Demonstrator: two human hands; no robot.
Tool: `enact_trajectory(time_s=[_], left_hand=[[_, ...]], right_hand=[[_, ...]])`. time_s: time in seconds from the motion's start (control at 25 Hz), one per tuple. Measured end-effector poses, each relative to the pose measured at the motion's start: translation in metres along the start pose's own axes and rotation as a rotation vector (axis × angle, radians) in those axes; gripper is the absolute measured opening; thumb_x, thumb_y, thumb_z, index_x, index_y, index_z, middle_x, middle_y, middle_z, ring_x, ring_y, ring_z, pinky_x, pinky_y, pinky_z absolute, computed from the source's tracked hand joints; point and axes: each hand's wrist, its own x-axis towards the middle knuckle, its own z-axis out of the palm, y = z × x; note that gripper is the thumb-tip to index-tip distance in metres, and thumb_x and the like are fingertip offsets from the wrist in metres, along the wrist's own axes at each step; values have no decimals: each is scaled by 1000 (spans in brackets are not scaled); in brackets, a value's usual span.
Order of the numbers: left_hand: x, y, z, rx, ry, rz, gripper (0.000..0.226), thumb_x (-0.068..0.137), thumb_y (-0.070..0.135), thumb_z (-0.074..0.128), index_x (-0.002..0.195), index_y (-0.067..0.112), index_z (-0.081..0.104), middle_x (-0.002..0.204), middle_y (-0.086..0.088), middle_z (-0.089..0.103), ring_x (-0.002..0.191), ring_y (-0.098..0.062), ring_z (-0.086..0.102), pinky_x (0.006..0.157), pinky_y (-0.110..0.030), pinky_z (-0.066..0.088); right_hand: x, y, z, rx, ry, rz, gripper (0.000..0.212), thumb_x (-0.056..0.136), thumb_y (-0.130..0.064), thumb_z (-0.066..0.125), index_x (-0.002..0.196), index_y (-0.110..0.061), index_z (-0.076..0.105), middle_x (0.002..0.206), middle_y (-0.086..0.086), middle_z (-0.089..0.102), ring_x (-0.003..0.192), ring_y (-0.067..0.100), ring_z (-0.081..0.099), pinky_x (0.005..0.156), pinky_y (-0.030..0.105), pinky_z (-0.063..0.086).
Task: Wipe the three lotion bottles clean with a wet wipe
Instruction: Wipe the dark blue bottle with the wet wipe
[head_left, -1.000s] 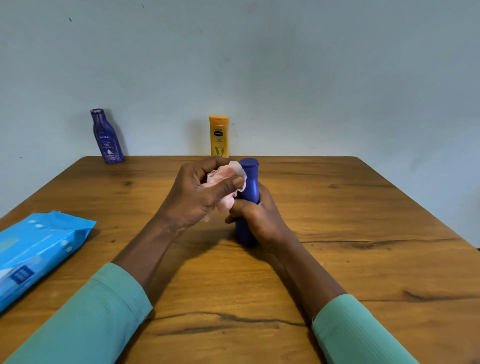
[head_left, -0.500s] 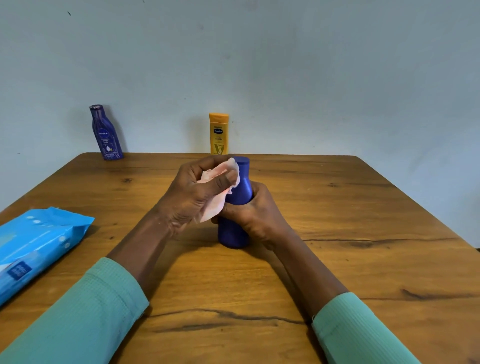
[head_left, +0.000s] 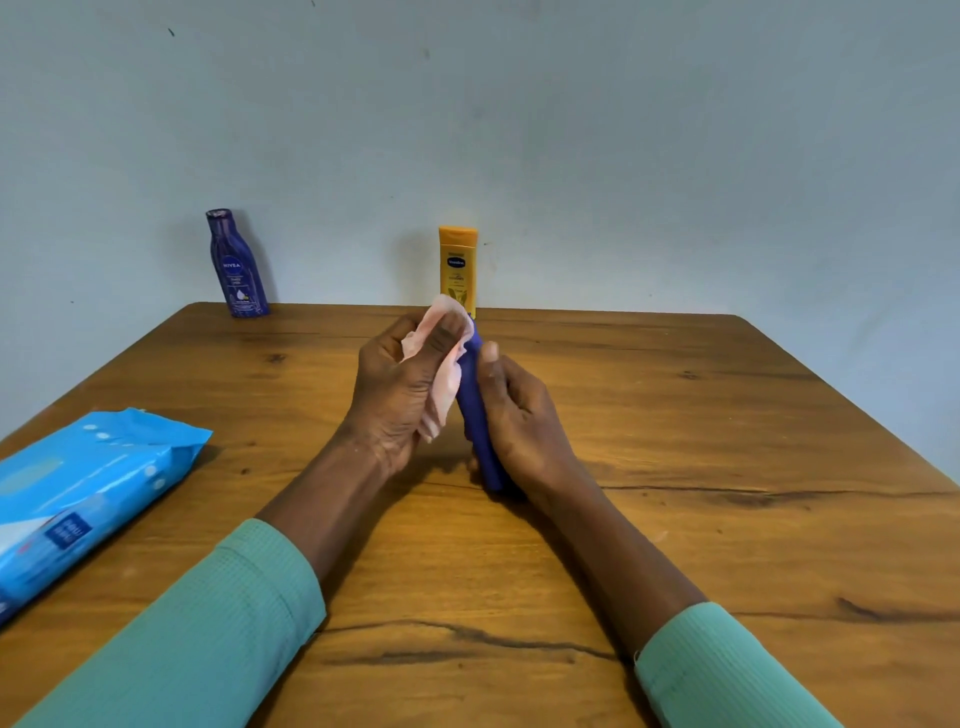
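A dark blue lotion bottle stands on its base at the middle of the wooden table, leaning away from me. My right hand grips its right side. My left hand holds a pale pink wet wipe pressed over the bottle's top and left side, hiding the cap. A second blue Nivea bottle stands at the table's far left edge against the wall. A yellow Vaseline bottle stands upright at the far middle.
A blue pack of wet wipes lies at the left edge of the table, partly out of frame. A pale wall rises right behind the table's far edge.
The wipe and my left hand have slid up from the bottle's neck to cover its top. The bottle has turned in my right hand and now shows its narrow side.
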Motion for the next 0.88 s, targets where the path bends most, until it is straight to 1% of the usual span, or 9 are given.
enact_trajectory(time_s=[0.12, 0.24, 0.4, 0.52, 0.6, 0.68, 0.76, 0.84, 0.88], left_hand=[[-3, 1, 0, -6, -88, -60, 19, 92, 29, 71, 103, 13, 75, 81, -3, 73, 74, -16, 68, 61, -28, 58], [-1, 1, 1, -11, -103, -30, 27, 91, 38, 74, 100, 13, 73, 85, -2, 71, 82, -17, 66, 74, -33, 56], [-8, -2, 16, 21, 28, 42, 32, 89, 43, 69, 98, 12, 73, 74, 4, 69, 71, -9, 67, 62, -25, 55], [-8, -10, 10, 55, 31, 47, 30, 90, 42, 74, 105, 16, 75, 87, -5, 74, 87, -23, 72, 73, -41, 60], [-5, -14, 3, 75, -3, -4, 25, 85, 45, 78, 103, 28, 77, 100, -6, 77, 101, -31, 73, 83, -55, 61], [-3, -15, 0, 58, 23, -20, 19, 86, 44, 79, 99, 31, 77, 101, -4, 77, 101, -30, 71, 86, -59, 59], [1, -17, -2, 68, 116, 11, 8, 92, 35, 76, 95, 27, 76, 88, 4, 76, 88, -22, 68, 78, -48, 57], [6, -19, -6, 104, 145, 38, 6, 96, 29, 73, 94, 23, 73, 80, 9, 74, 79, -13, 67, 71, -35, 57], [6, -20, -7, 117, 131, 30, 8, 96, 29, 72, 96, 21, 73, 81, 6, 74, 78, -12, 66, 69, -32, 57]], right_hand=[[-2, -6, -7, 208, -54, 233, 70, 99, -76, 34, 97, -11, 61, 64, 6, 58, 45, 18, 53, 43, 26, 46], [-1, -5, -11, 234, -156, 325, 77, 96, -82, 33, 87, -12, 61, 60, 4, 57, 41, 15, 50, 42, 25, 44], [-3, -3, -5, 179, -185, 244, 81, 94, -84, 39, 113, -7, 56, 72, 7, 60, 48, 17, 52, 46, 26, 47], [-3, -1, -3, 168, -143, 175, 63, 92, -77, 53, 122, -22, 43, 86, 11, 62, 53, 19, 56, 46, 31, 47], [-1, -2, -5, 192, -102, 158, 56, 94, -73, 54, 120, -25, 46, 94, 13, 67, 55, 23, 59, 48, 33, 49], [1, -3, -7, 231, -92, 161, 53, 101, -66, 52, 125, -19, 54, 99, 16, 71, 64, 30, 64, 55, 38, 55], [3, -2, -7, 223, -98, 189, 55, 107, -58, 46, 127, -10, 63, 106, 18, 75, 84, 39, 70, 75, 51, 62], [5, 5, -4, 163, -66, 194, 55, 110, -52, 41, 125, -7, 69, 116, 20, 76, 108, 44, 71, 99, 62, 57], [5, 6, -3, 156, -36, 200, 53, 111, -50, 40, 124, -7, 69, 118, 21, 76, 110, 42, 71, 103, 62, 56]])
